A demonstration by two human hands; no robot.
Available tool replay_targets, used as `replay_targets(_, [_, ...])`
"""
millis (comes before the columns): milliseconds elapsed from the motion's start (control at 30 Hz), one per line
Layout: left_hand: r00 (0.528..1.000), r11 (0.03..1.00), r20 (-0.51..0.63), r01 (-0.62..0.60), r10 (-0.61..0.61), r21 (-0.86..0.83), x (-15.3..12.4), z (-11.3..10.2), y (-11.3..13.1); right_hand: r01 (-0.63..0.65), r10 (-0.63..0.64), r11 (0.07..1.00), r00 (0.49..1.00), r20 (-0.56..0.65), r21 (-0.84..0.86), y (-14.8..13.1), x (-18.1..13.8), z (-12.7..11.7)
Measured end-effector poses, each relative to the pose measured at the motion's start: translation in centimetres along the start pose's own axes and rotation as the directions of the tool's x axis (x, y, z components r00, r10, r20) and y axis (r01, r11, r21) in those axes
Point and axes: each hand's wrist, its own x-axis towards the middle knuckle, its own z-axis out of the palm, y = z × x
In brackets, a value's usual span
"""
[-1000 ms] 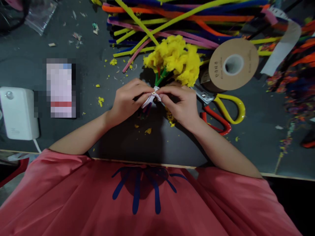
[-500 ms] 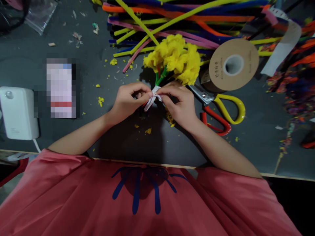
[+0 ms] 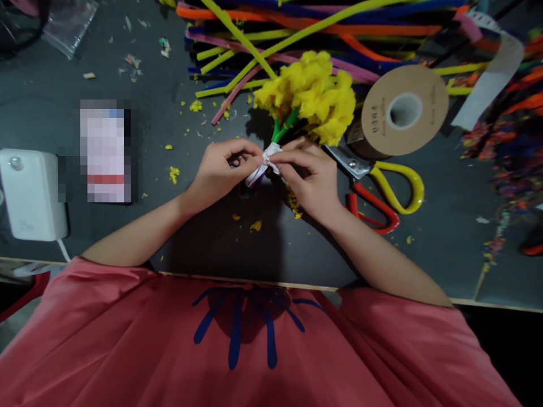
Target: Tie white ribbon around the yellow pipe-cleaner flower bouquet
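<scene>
A bouquet of fluffy yellow flowers (image 3: 311, 96) on green stems tilts up and to the right in front of me. Around its stems a white ribbon (image 3: 268, 155) is tied in a small bow or knot. My left hand (image 3: 227, 169) pinches the ribbon from the left between thumb and forefinger. From the right, my right hand (image 3: 311, 175) pinches the other side of the ribbon with thumb and forefinger; its remaining fingers are partly hidden behind the stems. The lower stem ends lie in shadow below the ribbon.
Scissors (image 3: 382, 192) with red and yellow handles lie beside my right hand, below a ribbon spool (image 3: 369, 124). Colourful pipe cleaners (image 3: 314, 28) spread across the back. A phone (image 3: 106, 152) and a white charger-like box (image 3: 34, 195) are at left; fuzzy scraps (image 3: 515, 147) at right.
The flower heads have shifted slightly up and to the right, and the bouquet leans more. Both hands keep pinching the ribbon in nearly the same place.
</scene>
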Motion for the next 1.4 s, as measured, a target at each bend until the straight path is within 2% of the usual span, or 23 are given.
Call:
replay_targets(167, [1.000, 1.000, -0.010, 0.012, -0.012, -0.024, 0.00, -0.01, -0.12, 0.008, -0.009, 1.000, 1.000, 0.022, 0.023, 0.04, 0.22, -0.12])
replay_targets(300, [0.999, 0.998, 0.035, 0.029, -0.028, -0.052, -0.19, -0.10, 0.02, -0.052, 0.052, 0.999, 0.998, 0.028, -0.002, 0.09, 0.34, -0.23])
replay_targets(533, [0.999, 0.996, 0.047, -0.021, 0.025, -0.092, -0.18, -0.05, -0.09, -0.047, 0.055, 0.996, 0.993, 0.101, -0.078, 0.06, 0.64, -0.34])
replay_targets(800, [0.997, 0.991, 0.069, 0.035, -0.026, -0.132, -0.16, 0.30, 0.22, 0.036, -0.027, 0.995, 0.994, 0.103, -0.090, 0.32, 0.63, -0.46])
replay_targets(967, [1.000, 0.998, 0.016, 0.012, -0.011, -0.057, -0.27, 0.29, -0.27, 0.086, -0.075, 0.979, 0.995, 0.066, -0.183, 0.46, 0.26, -0.42])
replay_targets(1133, [0.997, 0.998, 0.071, 0.044, -0.040, -0.054, -0.29, 0.05, -0.25, 0.201, -0.186, 0.939, 0.979, 0.078, -0.279, 0.65, 0.15, -0.35])
replay_targets(1400, [0.997, 0.995, 0.066, 0.051, -0.046, -0.083, 0.09, -0.12, 0.17, 0.279, -0.272, 0.922, 0.960, 0.065, -0.268, 0.89, -0.18, 0.12])
